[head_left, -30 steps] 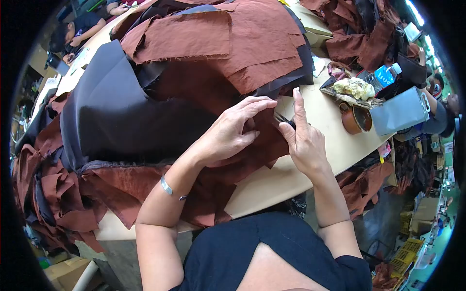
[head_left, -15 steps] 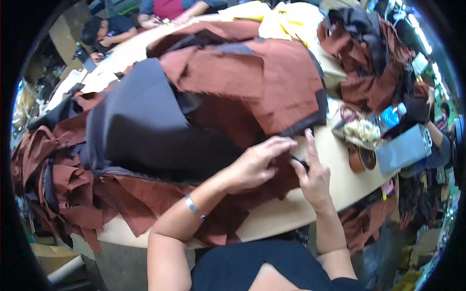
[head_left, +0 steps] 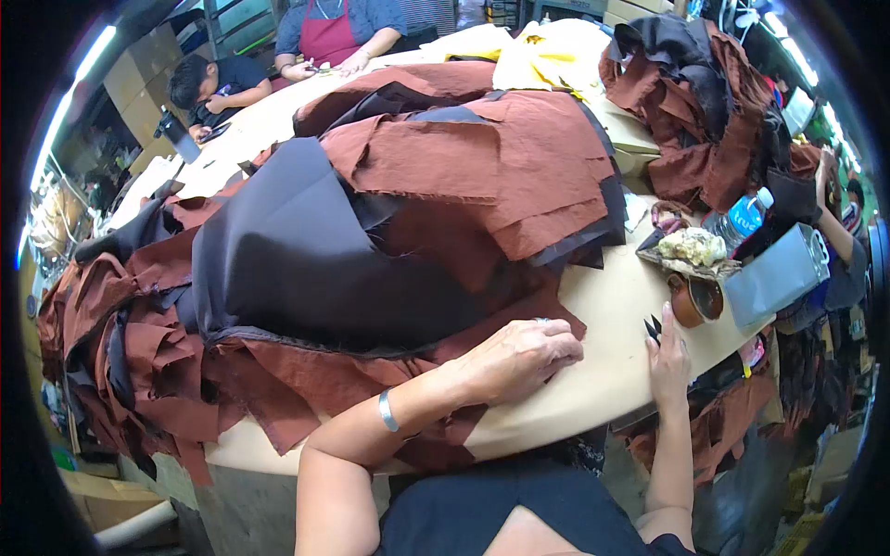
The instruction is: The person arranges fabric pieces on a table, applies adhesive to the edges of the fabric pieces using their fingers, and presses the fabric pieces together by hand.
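Observation:
In my right hand (head_left: 669, 366) is a pair of thread snips (head_left: 654, 326), their dark pointed blades showing above my thumb. This hand is over the right part of the table, just below a brown tape roll. My left hand (head_left: 528, 360) has its fingers curled together at the right end of the rust-brown fabric (head_left: 278, 389); what they hold, if anything, is hidden. Beyond it lies a large heap with a smooth black fabric piece (head_left: 269, 250) and stacked rust-brown pieces (head_left: 547, 176) edged with black.
On the right of the pale table (head_left: 603, 301) are the brown tape roll (head_left: 693, 301), a grey metal can (head_left: 777, 276), a water bottle (head_left: 747, 213) and a small tray of bits (head_left: 691, 250). Another fabric heap (head_left: 695, 111) and yellow cloth (head_left: 547, 56) lie farther back. Other people sit across the table.
My right hand has moved right, away from the fabric edge, with the snips. My left hand has drawn back toward me and its fingers have curled in. The view has shifted slightly.

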Action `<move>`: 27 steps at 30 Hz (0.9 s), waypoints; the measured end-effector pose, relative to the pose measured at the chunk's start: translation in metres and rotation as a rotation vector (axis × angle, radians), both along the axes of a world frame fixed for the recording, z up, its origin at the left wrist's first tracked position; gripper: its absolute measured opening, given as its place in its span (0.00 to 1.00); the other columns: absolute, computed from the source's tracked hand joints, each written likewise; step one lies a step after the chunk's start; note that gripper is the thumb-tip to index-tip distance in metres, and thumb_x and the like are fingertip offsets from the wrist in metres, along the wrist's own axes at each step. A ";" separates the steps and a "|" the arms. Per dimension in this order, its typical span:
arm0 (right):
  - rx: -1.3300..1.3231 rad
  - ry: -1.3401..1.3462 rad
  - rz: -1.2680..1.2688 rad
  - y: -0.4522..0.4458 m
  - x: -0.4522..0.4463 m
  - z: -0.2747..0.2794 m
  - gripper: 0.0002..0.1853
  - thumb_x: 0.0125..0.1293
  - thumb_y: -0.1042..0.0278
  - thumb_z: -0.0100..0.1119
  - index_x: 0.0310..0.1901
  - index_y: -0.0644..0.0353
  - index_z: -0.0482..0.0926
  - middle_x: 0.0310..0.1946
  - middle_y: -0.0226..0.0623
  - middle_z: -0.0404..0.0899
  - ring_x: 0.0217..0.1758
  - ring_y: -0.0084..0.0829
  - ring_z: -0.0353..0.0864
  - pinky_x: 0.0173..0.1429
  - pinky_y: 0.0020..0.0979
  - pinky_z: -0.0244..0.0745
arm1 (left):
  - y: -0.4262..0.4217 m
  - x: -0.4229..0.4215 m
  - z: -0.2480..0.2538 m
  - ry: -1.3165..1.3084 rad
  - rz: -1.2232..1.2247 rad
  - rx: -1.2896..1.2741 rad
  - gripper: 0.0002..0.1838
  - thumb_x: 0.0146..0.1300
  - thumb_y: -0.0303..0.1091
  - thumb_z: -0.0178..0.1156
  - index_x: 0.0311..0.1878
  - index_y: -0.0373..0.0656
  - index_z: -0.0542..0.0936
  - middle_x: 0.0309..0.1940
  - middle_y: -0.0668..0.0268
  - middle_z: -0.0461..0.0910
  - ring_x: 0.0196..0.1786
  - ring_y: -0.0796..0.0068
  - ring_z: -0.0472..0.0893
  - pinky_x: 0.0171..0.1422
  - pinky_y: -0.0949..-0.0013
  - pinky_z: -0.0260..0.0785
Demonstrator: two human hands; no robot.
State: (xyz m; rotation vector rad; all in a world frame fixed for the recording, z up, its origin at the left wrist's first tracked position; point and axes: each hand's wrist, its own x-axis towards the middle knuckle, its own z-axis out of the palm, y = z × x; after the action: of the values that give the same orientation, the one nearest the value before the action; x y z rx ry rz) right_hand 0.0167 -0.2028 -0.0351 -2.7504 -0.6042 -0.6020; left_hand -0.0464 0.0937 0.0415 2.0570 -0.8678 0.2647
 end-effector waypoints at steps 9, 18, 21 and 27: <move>0.172 -0.058 0.093 0.017 -0.008 0.020 0.33 0.57 0.87 0.51 0.67 0.62 0.61 0.51 0.48 0.72 0.53 0.48 0.71 0.57 0.43 0.65 | 0.078 -0.102 0.032 0.453 0.033 0.280 0.16 0.54 0.32 0.61 0.48 0.48 0.77 0.27 0.60 0.79 0.33 0.54 0.79 0.37 0.58 0.71; 0.276 -0.090 0.502 0.072 -0.004 0.053 0.27 0.57 0.85 0.57 0.61 0.65 0.70 0.37 0.41 0.80 0.28 0.33 0.73 0.36 0.33 0.70 | 0.116 -0.212 0.043 0.307 1.182 0.403 0.19 0.50 0.19 0.62 0.48 0.39 0.78 0.46 0.56 0.78 0.47 0.57 0.77 0.52 0.63 0.68; 0.268 -0.134 0.594 0.092 -0.002 0.055 0.25 0.58 0.84 0.57 0.60 0.65 0.71 0.33 0.41 0.80 0.23 0.32 0.72 0.31 0.33 0.68 | 0.109 -0.188 0.040 0.092 1.127 0.444 0.17 0.51 0.20 0.61 0.47 0.39 0.79 0.44 0.56 0.79 0.45 0.58 0.76 0.49 0.63 0.67; 0.079 0.034 0.195 0.033 -0.015 0.058 0.28 0.63 0.82 0.47 0.66 0.60 0.63 0.55 0.46 0.74 0.46 0.44 0.76 0.52 0.39 0.71 | 0.120 -0.187 0.045 0.310 1.192 0.579 0.18 0.54 0.19 0.59 0.49 0.41 0.79 0.37 0.58 0.78 0.45 0.57 0.76 0.53 0.63 0.66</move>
State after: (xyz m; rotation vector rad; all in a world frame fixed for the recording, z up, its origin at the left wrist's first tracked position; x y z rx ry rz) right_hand 0.0022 -0.1702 0.0226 -2.5841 -0.8103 -0.5209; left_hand -0.2331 0.2137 0.0865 2.8400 0.6411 0.3220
